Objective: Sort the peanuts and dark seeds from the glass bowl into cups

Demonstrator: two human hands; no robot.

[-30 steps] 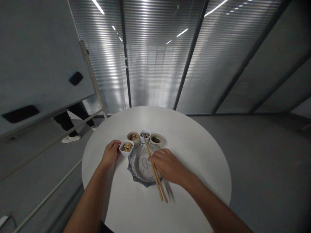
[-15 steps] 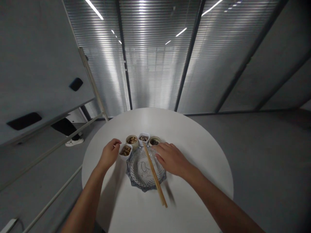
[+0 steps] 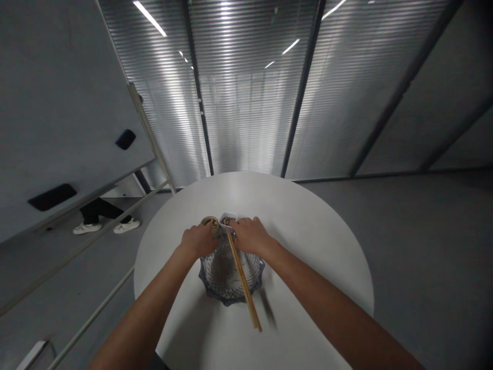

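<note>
A clear scalloped glass bowl (image 3: 227, 280) sits on the round white table, with a pair of wooden chopsticks (image 3: 243, 282) laid slantwise across it. Behind its far rim are a beige cup (image 3: 210, 221) with light brown pieces and a white cup (image 3: 228, 216) with dark speckled contents. My left hand (image 3: 199, 240) is at the bowl's far left rim beside the beige cup, fingers bent down and partly hidden. My right hand (image 3: 249, 235) reaches over the far right rim next to the white cup, its fingertips hidden. What either hand grips cannot be made out.
The white table (image 3: 308, 236) has a rounded edge. A large whiteboard (image 3: 69, 113) on a pale metal frame stands at the left. Beyond it show a person's dark-trousered legs and white shoes (image 3: 127, 225). Glass partitions with blinds stand behind the table.
Both hands have moved inward, closer together over the far rim. They now cover the left white cup and the right beige cup. Behind the whiteboard, a second shoe has come into view.
</note>
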